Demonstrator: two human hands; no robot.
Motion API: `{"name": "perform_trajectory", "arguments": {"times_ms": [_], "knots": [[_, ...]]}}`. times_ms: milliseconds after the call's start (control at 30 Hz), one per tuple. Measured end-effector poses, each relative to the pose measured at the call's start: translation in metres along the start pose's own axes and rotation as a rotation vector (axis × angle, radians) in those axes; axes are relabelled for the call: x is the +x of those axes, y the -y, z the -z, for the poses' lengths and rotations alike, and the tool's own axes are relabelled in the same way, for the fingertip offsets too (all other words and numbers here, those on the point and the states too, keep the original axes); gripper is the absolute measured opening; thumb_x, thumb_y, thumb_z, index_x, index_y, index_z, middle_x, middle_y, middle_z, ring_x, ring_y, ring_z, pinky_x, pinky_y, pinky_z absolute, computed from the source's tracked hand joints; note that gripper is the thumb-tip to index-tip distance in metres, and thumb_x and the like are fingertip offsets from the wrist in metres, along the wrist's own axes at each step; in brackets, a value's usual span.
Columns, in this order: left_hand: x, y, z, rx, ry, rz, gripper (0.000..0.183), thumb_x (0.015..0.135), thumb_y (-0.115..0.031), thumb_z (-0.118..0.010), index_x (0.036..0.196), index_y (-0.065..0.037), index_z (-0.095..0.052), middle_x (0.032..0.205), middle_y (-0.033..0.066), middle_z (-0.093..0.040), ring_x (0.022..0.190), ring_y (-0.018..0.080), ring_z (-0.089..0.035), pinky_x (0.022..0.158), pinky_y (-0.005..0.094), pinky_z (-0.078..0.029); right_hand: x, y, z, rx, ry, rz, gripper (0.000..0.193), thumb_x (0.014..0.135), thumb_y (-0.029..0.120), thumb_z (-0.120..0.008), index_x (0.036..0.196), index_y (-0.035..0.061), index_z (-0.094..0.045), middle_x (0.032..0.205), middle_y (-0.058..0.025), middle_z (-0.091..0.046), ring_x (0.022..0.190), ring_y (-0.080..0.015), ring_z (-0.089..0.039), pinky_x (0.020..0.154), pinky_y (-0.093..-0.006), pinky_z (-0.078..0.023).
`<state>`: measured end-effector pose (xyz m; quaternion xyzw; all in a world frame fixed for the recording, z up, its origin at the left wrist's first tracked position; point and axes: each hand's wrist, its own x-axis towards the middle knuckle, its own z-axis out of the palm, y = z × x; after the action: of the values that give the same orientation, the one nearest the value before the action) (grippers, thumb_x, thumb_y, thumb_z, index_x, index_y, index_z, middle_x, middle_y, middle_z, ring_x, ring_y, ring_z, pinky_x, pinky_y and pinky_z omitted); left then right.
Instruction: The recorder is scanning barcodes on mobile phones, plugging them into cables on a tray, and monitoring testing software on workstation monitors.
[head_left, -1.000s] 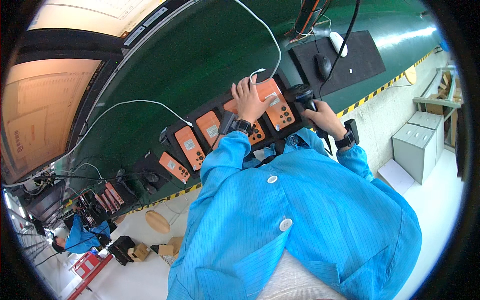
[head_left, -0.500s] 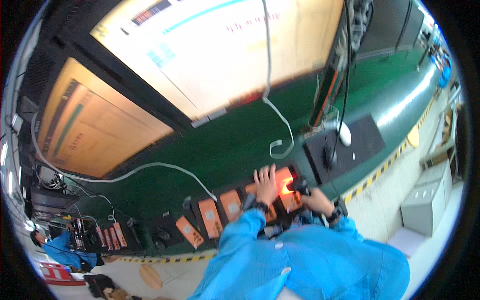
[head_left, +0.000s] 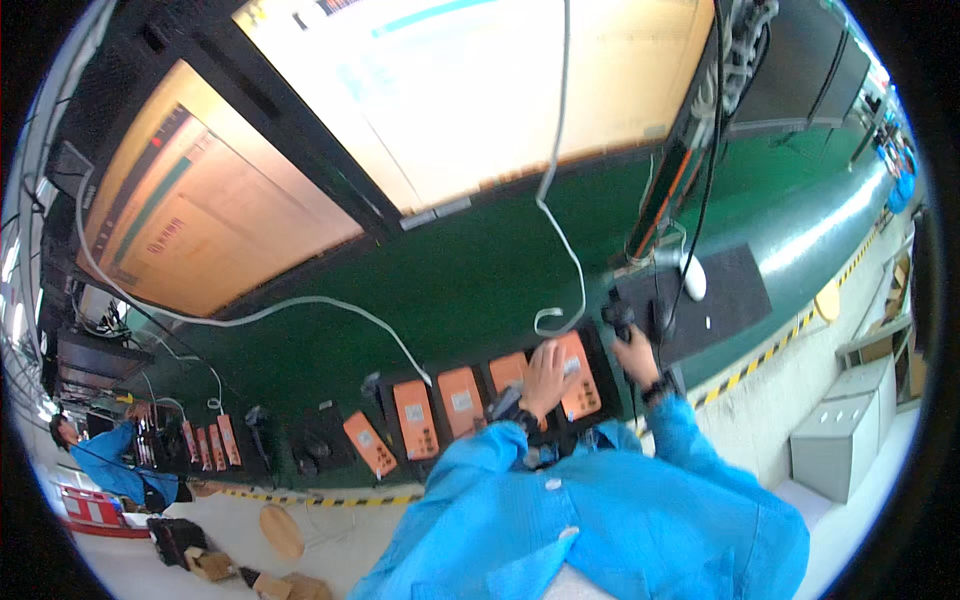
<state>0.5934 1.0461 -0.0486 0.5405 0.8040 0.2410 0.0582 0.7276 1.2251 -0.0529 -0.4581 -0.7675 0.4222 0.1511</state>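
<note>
Resting flat on a flat orange rectangular device (head_left: 578, 372) (rightmost of its row), left hand (head_left: 547, 376) open; right hand (head_left: 636, 352) grips dark scanner (head_left: 619, 318); white mouse (head_left: 692, 278) far right.

Green workbench (head_left: 480, 290) under lit monitors (head_left: 470, 90), pale floor (head_left: 860, 520).
</note>
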Motion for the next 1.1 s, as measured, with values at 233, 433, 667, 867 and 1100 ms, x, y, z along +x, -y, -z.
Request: {"name": "perform_trajectory", "arguments": {"times_ms": [233, 433, 667, 867, 1100], "knots": [[0.003, -0.014, 0.000, 0.194, -0.113, 0.045, 0.059, 0.083, -0.037, -0.061, 0.125, 0.002, -0.047, 0.122, 0.0151, -0.050, 0.117, 0.0306, -0.044, 0.108, 0.0500, -0.025, 0.057, -0.004, -0.039, -0.246, -0.071, 0.115, 0.043, 0.077, 0.019, -0.061, 0.114, -0.0025, -0.056, 0.101, -0.0247, -0.061, 0.097, -0.0391, -0.059, 0.088, -0.0448, -0.046], [0.014, -0.021, 0.006, 0.199, -0.074, 0.119, 0.054, 0.081, -0.035, -0.062, 0.121, -0.001, -0.050, 0.114, 0.0134, -0.050, 0.110, 0.0299, -0.045, 0.103, 0.0537, -0.026, 0.059, 0.057, -0.042, -0.071, 0.175, 0.483, 0.046, 0.077, 0.007, -0.059, 0.122, -0.0015, -0.053, 0.107, -0.0257, -0.058, 0.100, -0.0412, -0.056, 0.090, -0.0438, -0.046], [0.024, -0.019, 0.003, 0.186, -0.101, 0.140, 0.045, 0.083, -0.037, -0.060, 0.113, -0.003, -0.055, 0.108, 0.0143, -0.049, 0.107, 0.0319, -0.044, 0.099, 0.0528, -0.027, 0.100, 0.077, -0.099, -0.412, 0.422, 0.476, 0.038, 0.076, 0.014, -0.062, 0.113, 0.0052, -0.064, 0.103, -0.0222, -0.063, 0.098, -0.0374, -0.060, 0.087, -0.0413, -0.050], [0.030, -0.017, 0.022, 0.086, -0.196, 0.208, 0.039, 0.081, -0.025, -0.066, 0.109, -0.002, -0.054, 0.105, 0.0154, -0.053, 0.105, 0.0328, -0.049, 0.096, 0.0474, -0.035, 0.082, 0.103, -0.054, 0.048, 0.484, 0.421, 0.019, 0.085, 0.014, -0.062, 0.096, -0.0003, -0.068, 0.083, -0.0128, -0.069, 0.074, -0.0214, -0.067, 0.068, -0.0325, -0.051], [0.015, -0.020, 0.034, -0.954, -0.100, 0.379, 0.040, 0.082, -0.013, -0.069, 0.113, -0.001, -0.047, 0.094, 0.0187, -0.065, 0.089, 0.0308, -0.066, 0.075, 0.0362, -0.051, 0.022, 0.104, 0.012, 0.297, 0.667, 0.106, 0.020, 0.085, 0.016, -0.068, 0.092, -0.0030, -0.068, 0.079, -0.0045, -0.067, 0.073, -0.0085, -0.059, 0.067, -0.0255, -0.048]]}}
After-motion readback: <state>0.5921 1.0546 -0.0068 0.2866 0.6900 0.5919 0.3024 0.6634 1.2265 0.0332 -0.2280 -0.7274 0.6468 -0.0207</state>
